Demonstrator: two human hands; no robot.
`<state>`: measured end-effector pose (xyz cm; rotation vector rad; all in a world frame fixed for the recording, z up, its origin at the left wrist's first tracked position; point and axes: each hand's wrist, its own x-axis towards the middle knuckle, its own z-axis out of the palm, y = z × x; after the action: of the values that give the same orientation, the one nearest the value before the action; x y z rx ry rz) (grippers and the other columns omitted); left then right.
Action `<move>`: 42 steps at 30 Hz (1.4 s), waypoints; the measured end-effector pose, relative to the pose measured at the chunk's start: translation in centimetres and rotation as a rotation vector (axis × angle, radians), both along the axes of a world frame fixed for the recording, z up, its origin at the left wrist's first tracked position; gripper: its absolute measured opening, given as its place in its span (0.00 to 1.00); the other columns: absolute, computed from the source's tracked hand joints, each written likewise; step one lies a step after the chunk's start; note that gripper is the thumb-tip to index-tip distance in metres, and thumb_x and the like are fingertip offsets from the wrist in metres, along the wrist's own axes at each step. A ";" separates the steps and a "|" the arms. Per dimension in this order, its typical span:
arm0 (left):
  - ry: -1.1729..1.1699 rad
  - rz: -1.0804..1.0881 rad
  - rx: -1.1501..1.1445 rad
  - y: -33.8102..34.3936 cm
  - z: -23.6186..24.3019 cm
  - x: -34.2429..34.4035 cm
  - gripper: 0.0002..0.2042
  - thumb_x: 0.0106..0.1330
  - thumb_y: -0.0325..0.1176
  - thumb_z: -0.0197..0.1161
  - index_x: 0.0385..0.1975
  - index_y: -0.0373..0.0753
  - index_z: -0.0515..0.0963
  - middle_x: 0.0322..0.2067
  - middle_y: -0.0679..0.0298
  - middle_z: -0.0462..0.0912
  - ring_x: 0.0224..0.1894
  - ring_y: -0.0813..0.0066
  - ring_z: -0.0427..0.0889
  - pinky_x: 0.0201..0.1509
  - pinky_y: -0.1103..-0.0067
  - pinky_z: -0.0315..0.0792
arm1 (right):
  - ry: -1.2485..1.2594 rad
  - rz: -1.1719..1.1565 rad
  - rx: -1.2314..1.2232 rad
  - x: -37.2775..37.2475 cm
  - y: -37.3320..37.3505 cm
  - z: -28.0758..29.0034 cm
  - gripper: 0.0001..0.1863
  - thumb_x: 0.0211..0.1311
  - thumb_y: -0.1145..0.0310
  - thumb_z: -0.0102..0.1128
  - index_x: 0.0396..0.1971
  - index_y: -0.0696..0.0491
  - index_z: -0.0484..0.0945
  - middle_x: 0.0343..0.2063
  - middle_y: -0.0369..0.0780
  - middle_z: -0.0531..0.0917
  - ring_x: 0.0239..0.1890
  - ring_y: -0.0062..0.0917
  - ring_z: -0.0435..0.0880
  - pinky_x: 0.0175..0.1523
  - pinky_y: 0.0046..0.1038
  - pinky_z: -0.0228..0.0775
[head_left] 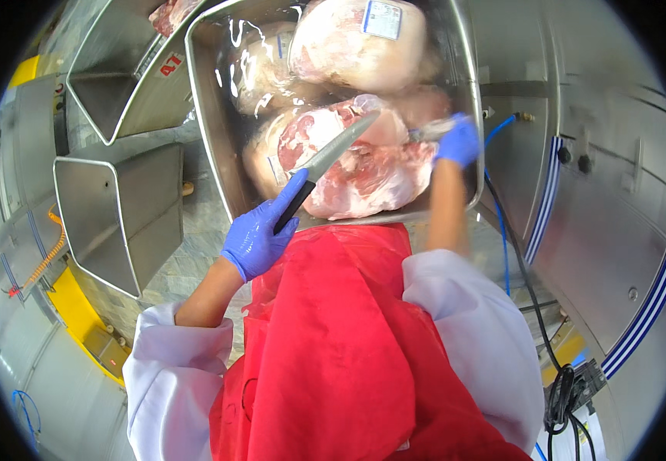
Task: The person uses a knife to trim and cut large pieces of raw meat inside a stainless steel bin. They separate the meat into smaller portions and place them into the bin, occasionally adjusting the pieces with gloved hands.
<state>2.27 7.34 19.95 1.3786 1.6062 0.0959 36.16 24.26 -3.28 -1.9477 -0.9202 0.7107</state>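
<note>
My left hand (258, 237), in a blue glove, is closed round the black handle of a knife (342, 147), its forefinger stretched along the top. The broad blade points up and to the right, over a large unwrapped piece of raw meat (371, 180) at the near side of a metal tub (200, 104). To the right of that meat, my gloved right hand (460, 140) is clenched and blurred by motion. Something pale and crumpled sticks out of its left side; its kind is too smeared to make out. A bagged meat piece (333, 46) with a white label lies farther back.
More bagged meat (262, 65) fills the tub's back left. An open metal bin (91, 223) stands to the left, with another bin (144, 111) behind it. At right are steel cabinets (602, 230), a blue hose (499, 131) and a black cable (529, 296).
</note>
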 end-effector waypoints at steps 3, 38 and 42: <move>-0.009 -0.037 -0.063 0.6 0.8 0.7 0.37 0.69 0.32 0.61 0.76 0.65 0.54 0.37 0.48 0.82 0.41 0.42 0.82 0.44 0.59 0.75 | 0.240 0.022 0.054 8.3 4.0 4.0 0.09 0.68 0.70 0.61 0.38 0.57 0.89 0.32 0.39 0.89 0.34 0.21 0.84 0.44 0.25 0.77; -0.178 0.580 0.174 -18.9 -1.3 -4.4 0.36 0.67 0.29 0.62 0.75 0.60 0.58 0.57 0.49 0.81 0.57 0.59 0.83 0.58 0.71 0.75 | 1.166 0.859 -0.069 -20.0 -8.5 22.8 0.09 0.74 0.72 0.56 0.47 0.59 0.82 0.38 0.37 0.84 0.38 0.19 0.83 0.46 0.25 0.80; -0.116 0.623 0.211 -25.2 -2.5 -10.4 0.36 0.68 0.36 0.62 0.75 0.60 0.57 0.57 0.47 0.80 0.56 0.46 0.82 0.58 0.67 0.75 | 0.678 1.196 0.057 -36.3 -9.3 18.6 0.07 0.69 0.73 0.61 0.35 0.60 0.86 0.26 0.36 0.84 0.27 0.19 0.82 0.37 0.22 0.76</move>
<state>-8.16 -17.83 17.47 0.9551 1.9122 0.7179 -0.18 14.92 15.36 -0.7900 -1.5581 1.8168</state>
